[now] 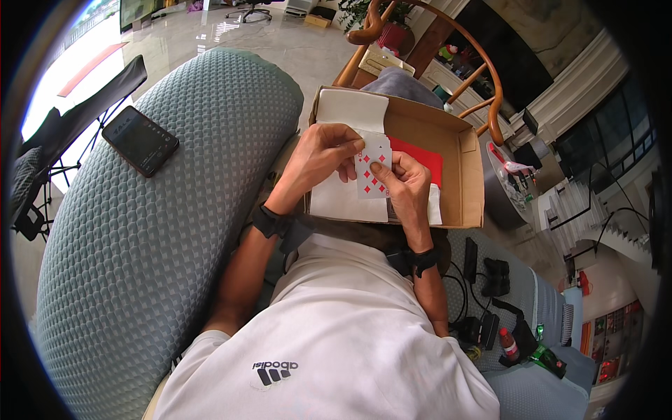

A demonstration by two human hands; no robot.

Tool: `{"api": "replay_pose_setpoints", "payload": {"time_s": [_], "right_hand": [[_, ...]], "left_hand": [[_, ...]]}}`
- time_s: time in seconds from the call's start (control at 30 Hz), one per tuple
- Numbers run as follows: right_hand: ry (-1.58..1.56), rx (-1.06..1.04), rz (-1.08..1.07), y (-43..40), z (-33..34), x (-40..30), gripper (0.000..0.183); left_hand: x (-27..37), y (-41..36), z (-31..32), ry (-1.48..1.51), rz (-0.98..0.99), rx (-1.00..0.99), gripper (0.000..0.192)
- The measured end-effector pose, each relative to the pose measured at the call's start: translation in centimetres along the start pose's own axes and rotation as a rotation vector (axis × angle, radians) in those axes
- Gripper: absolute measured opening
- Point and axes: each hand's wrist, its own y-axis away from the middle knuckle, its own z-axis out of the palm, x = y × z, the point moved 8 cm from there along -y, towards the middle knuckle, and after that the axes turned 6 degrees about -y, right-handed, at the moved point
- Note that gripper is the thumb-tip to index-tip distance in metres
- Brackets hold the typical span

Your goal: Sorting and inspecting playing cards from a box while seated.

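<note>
In front of my chest, both hands hold playing cards above a shallow cardboard box [462,205]. My left hand [328,152] pinches the upper left corner of an eight of diamonds [367,181] between thumb and fingertips. My right hand [409,178] grips the cards from the right side, its thumb pressed on the face. Behind the front card, the edge of another card [381,147] shows a small black mark. White paper [341,202] lines the box's left part, and a red sheet [428,157] lies partly hidden behind my right hand.
A phone [140,140] lies on the padded blue-green sofa arm [157,236] to the left. Beyond the box stands a curved wooden chair [493,79]. On the seat at right are black cables and devices [488,325], a red-capped bottle [508,344] and a green packet [547,359].
</note>
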Motion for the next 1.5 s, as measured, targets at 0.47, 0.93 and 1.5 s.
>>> {"api": "replay_pose_setpoints", "payload": {"time_s": [0.47, 0.93, 1.5], "right_hand": [[0.033, -0.005, -0.003, -0.05, -0.16, -0.10, 0.014], [0.032, 0.009, -0.034, -0.25, -0.18, -0.49, 0.016], [0.006, 0.022, -0.011, -0.20, -0.35, -0.50, 0.017]], "left_hand": [[-0.07, 0.03, 0.02, 0.001, 0.000, 0.001, 0.020], [0.02, 0.02, 0.10, 0.049, 0.002, 0.010, 0.021], [-0.22, 0.04, 0.11, -0.001, -0.023, -0.012, 0.019]]}}
